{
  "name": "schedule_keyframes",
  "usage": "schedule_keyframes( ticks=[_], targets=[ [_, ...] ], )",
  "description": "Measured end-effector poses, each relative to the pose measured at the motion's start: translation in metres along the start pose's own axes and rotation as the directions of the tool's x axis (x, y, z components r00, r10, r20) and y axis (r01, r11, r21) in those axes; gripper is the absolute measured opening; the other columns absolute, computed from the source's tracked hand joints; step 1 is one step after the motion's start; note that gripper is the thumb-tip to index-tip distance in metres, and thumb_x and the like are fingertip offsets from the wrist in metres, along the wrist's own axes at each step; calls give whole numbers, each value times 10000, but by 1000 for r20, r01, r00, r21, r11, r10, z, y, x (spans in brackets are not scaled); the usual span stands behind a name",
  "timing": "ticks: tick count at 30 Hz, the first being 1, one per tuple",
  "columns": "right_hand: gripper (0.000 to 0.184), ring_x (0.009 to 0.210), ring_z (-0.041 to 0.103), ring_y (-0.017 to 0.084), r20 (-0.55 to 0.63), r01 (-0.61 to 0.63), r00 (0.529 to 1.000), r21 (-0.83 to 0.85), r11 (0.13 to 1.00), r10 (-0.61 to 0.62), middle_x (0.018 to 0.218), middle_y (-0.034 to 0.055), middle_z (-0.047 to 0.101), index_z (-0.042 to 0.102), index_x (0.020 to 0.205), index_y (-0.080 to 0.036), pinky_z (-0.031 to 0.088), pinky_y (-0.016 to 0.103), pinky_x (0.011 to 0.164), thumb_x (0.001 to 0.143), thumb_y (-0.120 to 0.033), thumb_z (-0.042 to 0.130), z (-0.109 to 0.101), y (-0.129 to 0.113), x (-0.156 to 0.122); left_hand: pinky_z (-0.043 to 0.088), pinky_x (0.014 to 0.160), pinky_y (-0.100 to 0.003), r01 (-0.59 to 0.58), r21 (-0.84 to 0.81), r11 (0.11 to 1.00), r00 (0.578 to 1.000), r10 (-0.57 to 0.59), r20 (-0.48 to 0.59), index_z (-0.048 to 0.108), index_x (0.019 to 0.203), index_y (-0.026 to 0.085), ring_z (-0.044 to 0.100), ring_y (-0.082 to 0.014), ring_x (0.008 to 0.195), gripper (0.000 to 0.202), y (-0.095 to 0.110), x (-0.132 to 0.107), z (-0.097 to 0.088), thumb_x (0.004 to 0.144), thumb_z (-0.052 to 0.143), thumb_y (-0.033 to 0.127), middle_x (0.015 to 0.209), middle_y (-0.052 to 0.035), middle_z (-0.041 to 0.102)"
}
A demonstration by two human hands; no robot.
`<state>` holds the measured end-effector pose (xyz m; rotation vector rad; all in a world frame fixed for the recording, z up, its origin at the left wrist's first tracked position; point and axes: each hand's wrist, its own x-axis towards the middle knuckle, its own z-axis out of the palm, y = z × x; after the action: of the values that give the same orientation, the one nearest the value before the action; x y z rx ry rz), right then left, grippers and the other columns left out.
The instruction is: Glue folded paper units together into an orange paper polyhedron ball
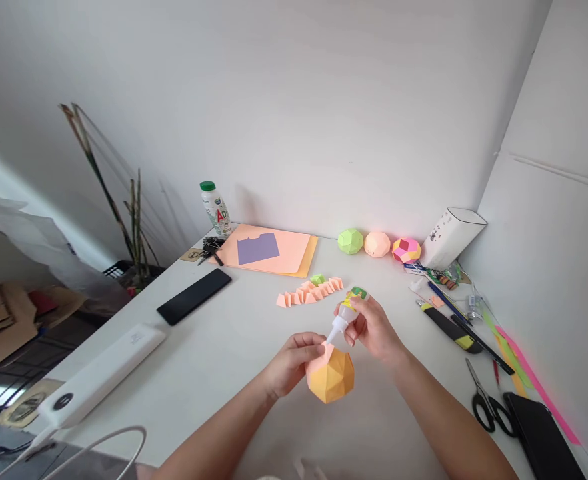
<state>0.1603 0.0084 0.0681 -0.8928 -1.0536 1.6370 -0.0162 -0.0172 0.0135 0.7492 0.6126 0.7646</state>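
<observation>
My left hand [290,363] is closed around an orange faceted paper ball [331,377] with a peach panel on top, held just above the white table [214,360]. My right hand [374,328] grips a small glue bottle [345,313] with a green label, tilted so its white nozzle points down at the top of the ball, next to my left fingertips. A row of several folded peach paper pieces [308,293] with one green piece lies on the table just beyond my hands.
At the back stand a green [350,241], a peach [377,244] and a pink-yellow paper ball [407,250], a white box [451,237], paper sheets [274,250] and a bottle [216,209]. A phone [195,296] lies left; a cutter [449,325], pens and scissors [487,403] lie right.
</observation>
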Motion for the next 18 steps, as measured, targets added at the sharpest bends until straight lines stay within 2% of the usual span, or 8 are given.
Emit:
schedule_keyframes(
  ticks=[6, 13, 18],
  targets=[
    [126, 362, 482, 79, 49, 57, 997, 22, 998, -58, 723, -1, 642, 478, 826, -192, 441, 229, 347, 833, -304, 535, -5, 5, 4, 348, 582, -253, -32, -64, 997, 999, 30, -24, 670, 678, 125, 498, -120, 571, 154, 4, -2, 4, 674, 693, 278, 608, -22, 579],
    [168, 441, 570, 116, 170, 118, 978, 46, 992, -124, 889, 16, 652, 454, 942, -237, 502, 295, 434, 815, -261, 560, -14, 6, 6, 356, 591, -261, -66, -111, 992, 997, 61, -55, 676, 691, 122, 515, -135, 600, 146, 5, 0, 0, 663, 693, 265, 648, -35, 592],
    [246, 513, 609, 136, 290, 102, 951, 18, 995, -103, 946, 26, 646, 437, 954, -250, 507, 332, 520, 770, -245, 601, -24, 0, 7, 347, 566, -251, -59, -147, 987, 997, 50, -62, 661, 645, 120, 506, -130, 571, 145, 6, 0, 1, 637, 709, 257, 598, -27, 575]
  ],
)
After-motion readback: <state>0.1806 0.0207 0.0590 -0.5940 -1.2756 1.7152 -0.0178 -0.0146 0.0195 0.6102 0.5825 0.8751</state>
